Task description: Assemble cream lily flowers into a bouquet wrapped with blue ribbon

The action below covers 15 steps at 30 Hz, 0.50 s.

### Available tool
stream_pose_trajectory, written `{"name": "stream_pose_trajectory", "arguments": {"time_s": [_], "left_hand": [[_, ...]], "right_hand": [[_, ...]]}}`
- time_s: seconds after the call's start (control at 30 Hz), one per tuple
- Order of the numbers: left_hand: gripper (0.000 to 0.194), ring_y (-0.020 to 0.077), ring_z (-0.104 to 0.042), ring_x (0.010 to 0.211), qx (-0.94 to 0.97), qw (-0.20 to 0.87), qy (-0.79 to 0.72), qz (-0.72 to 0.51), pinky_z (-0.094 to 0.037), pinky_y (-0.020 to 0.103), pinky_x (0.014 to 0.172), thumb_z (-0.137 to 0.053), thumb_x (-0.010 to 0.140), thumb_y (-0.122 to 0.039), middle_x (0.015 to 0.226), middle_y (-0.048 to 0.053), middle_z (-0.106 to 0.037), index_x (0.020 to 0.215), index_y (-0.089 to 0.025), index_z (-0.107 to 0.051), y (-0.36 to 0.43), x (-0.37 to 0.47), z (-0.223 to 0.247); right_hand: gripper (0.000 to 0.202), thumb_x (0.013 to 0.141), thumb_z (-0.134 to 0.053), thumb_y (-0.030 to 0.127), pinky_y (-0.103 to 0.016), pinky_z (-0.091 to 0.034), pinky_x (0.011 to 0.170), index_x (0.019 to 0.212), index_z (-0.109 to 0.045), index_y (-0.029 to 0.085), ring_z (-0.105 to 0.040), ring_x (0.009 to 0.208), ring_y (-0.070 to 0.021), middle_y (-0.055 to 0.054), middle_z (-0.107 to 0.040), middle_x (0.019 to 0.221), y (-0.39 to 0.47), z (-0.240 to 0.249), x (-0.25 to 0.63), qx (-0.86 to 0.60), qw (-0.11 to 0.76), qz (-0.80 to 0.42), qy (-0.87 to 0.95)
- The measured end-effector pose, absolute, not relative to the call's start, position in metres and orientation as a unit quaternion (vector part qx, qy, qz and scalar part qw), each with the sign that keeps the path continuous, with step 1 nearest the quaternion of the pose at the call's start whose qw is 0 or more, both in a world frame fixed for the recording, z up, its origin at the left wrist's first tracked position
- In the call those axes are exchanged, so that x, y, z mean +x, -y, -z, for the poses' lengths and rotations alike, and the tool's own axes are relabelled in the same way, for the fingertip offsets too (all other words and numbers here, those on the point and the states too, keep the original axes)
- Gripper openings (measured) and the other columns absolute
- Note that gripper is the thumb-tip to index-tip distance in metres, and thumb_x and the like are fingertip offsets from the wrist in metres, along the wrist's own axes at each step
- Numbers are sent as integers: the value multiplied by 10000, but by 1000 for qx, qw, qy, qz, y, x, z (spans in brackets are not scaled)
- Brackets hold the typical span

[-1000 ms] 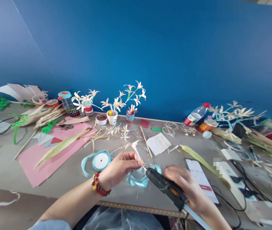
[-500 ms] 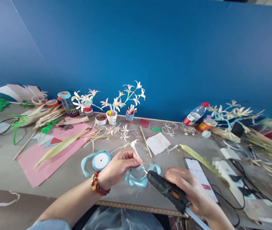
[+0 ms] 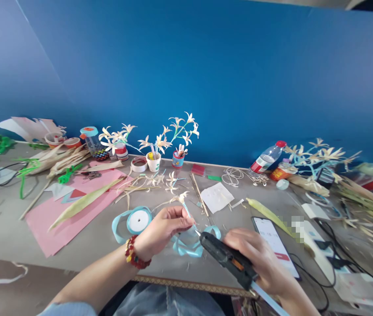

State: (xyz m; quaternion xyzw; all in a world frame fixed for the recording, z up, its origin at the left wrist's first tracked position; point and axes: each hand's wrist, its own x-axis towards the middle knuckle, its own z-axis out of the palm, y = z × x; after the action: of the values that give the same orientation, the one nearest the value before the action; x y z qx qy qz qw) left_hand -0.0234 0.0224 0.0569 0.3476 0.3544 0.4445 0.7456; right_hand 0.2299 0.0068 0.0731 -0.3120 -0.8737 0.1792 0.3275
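Between the thumb and fingers of my left hand point(image 3: 170, 226) is the blue-wrapped stem of a small cream flower point(image 3: 182, 197), held upright and slightly tilted. My right hand point(image 3: 255, 252) grips a black hot glue gun point(image 3: 227, 259), a pale glue stick point(image 3: 267, 298) poking out of its back. The gun's nozzle tip is at the lower end of the stem; whether they touch I cannot tell. Loops of light blue ribbon point(image 3: 188, 249) lie under and behind the stem. The ribbon spool point(image 3: 138, 220) rests just left of my left hand.
Cream flowers stand in a white cup point(image 3: 154, 163) at the back. A phone point(image 3: 277, 245) lies beside my right hand, with black cable point(image 3: 320, 285) near it. Pink paper point(image 3: 64, 224) and a husk are on the left. A water bottle point(image 3: 267, 158) leans at the back right.
The glue gun and its nozzle have shifted very slightly left and up along the stem. My left hand keeps its hold on the flower stem.
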Motion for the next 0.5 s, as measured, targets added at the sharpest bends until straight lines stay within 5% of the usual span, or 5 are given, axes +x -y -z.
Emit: {"name": "stream_pose_trajectory", "arguments": {"time_s": [0.2, 0.33, 0.5], "left_hand": [[282, 91, -547, 607, 309, 756, -343, -464, -413, 202, 623, -901, 636, -289, 649, 14, -624, 654, -130, -669, -25, -31, -52], [275, 106, -579, 619, 314, 753, -339, -468, -413, 207, 599, -881, 676, -306, 670, 33, -653, 685, -127, -671, -26, -41, -51], [288, 112, -575, 624, 327, 730, -346, -490, -393, 206, 574, -874, 688, -333, 677, 37, -657, 679, -133, -667, -23, -47, -55]], "right_hand": [[104, 922, -453, 246, -277, -380, 560, 942, -551, 221, -553, 577, -188, -22, -614, 685, -3, -69, 246, -277, 264, -161, 910], [165, 826, -525, 220, -266, -391, 541, 978, -587, 232, -616, 584, -204, -15, -662, 697, -11, -42, 265, -419, 180, -103, 884], [280, 883, -490, 223, -318, -467, 577, 1143, -585, 178, -715, 696, -274, -107, -757, 883, -47, 10, 269, -599, 131, 35, 789]]}}
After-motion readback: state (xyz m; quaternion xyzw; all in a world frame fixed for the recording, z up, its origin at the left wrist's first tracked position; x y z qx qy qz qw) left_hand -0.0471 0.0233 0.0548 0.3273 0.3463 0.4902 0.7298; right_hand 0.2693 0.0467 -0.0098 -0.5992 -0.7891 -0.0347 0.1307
